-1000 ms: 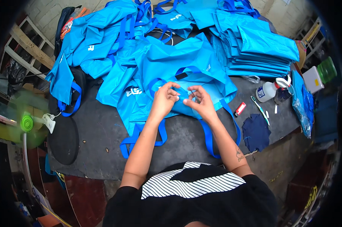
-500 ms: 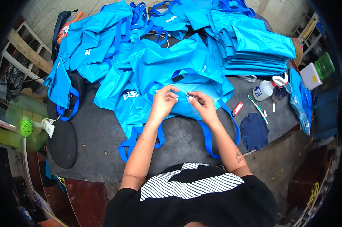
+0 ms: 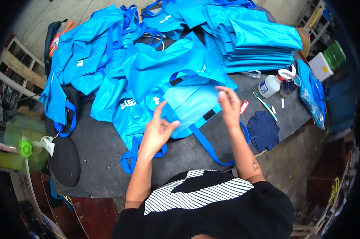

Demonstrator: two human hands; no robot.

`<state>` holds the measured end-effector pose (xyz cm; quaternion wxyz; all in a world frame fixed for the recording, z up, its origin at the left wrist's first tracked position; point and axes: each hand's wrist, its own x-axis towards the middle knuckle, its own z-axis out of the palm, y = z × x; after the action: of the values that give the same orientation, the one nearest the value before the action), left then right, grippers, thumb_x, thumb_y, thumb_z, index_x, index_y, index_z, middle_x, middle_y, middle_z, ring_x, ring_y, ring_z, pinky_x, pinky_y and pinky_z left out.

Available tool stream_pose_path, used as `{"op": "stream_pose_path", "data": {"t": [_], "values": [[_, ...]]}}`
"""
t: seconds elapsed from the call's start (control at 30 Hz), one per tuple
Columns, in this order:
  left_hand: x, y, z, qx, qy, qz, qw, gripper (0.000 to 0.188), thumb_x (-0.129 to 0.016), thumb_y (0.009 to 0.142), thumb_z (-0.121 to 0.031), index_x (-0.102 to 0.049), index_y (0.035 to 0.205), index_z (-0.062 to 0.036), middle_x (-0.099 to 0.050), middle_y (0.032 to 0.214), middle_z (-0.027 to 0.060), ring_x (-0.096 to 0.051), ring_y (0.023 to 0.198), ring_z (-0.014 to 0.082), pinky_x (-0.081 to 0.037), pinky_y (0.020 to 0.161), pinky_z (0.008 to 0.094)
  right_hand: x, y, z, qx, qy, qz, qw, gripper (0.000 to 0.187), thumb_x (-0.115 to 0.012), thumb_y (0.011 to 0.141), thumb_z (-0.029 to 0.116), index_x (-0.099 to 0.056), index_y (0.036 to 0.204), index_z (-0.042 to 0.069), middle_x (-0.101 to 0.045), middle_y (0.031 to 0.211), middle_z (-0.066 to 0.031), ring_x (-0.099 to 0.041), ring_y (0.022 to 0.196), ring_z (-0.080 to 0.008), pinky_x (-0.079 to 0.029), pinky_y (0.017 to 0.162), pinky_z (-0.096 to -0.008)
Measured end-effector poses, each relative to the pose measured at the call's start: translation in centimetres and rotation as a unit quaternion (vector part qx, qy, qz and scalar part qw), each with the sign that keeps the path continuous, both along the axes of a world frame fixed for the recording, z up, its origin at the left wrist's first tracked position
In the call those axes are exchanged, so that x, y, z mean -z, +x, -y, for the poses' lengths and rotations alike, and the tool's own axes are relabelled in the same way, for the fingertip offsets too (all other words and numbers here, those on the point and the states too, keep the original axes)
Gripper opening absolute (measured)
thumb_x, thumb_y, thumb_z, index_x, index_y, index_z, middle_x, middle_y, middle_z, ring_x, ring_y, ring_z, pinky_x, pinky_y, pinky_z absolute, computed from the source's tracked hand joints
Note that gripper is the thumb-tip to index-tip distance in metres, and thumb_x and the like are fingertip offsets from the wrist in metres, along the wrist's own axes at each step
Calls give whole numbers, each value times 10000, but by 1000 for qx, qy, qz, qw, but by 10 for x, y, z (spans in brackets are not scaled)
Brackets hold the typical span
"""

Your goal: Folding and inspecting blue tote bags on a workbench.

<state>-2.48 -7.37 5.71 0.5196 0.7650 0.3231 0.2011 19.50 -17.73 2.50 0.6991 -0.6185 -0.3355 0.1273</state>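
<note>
A bright blue tote bag (image 3: pixel 156 63) lies open-mouthed before me, its paler inside (image 3: pixel 194 101) showing. One black fastener strip (image 3: pixel 176 81) sits on the far rim, another black strip (image 3: pixel 209 115) on the near rim. My left hand (image 3: pixel 159 130) is over the bag's near left side, index finger and thumb spread, nothing visible in it. At the bag's right side is my right hand (image 3: pixel 230 108), raised with fingers loosely bent and thumb apart; I see nothing held there. A darker blue strap (image 3: pixel 207 147) loops from the near rim onto the table.
Folded blue bags (image 3: pixel 259 47) are stacked at back right; loose bags (image 3: pixel 88 51) heap at back left. On the right are a spray bottle (image 3: pixel 270 86), toothbrush (image 3: pixel 265 106), red-and-white item (image 3: pixel 244 107) and navy cloth pieces (image 3: pixel 263 131). A green fan (image 3: pixel 25 148) stands left.
My hands have moved apart from close together at the bag's near rim: left hand down and left, right hand slightly right. The near black strip now shows. The whole view has shifted a little.
</note>
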Motion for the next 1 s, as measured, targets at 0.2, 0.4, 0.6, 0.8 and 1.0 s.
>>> {"op": "stream_pose_path", "data": {"t": [0.2,0.4,0.6,0.8,1.0], "values": [[51,-35,11,-110,-106,-4,988,496,-613,916,-296,-463,1325,-57,-638,703,89,-635,632,138,-469,543,249,48,80,89,204,-287,150,924,281,-611,887,236,-612,1080,33,-655,927,-98,-630,825,-203,-473,743,-338],[38,-11,17,-119,135,-92,979,619,-741,789,-367,-485,1252,-47,-576,581,62,-600,515,164,-433,469,303,29,61,73,266,-315,430,803,496,-698,783,260,-547,1231,109,-490,1237,-147,-446,1170,-333,-332,965,-422],[45,11,15,-183,217,-133,950,567,-773,746,-313,-515,1166,-32,-561,529,66,-586,473,211,-425,452,324,0,46,-23,148,-213,530,808,621,-757,677,138,-532,1256,149,-509,1223,-138,-464,1148,-333,-335,976,-434],[47,-35,0,-176,42,199,963,183,-673,804,-102,-623,921,30,-610,787,56,-580,664,113,-412,567,255,-7,79,-35,108,-72,348,929,168,-626,720,-19,-655,879,28,-626,846,-81,-600,827,-201,-449,780,-324],[8,-123,-22,-96,-33,163,981,179,-611,826,-104,-584,959,12,-539,823,10,-474,695,60,-337,605,186,-12,87,40,-7,-66,279,958,156,-540,665,-93,-589,775,6,-601,845,-73,-567,832,-166,-420,759,-254]]}}
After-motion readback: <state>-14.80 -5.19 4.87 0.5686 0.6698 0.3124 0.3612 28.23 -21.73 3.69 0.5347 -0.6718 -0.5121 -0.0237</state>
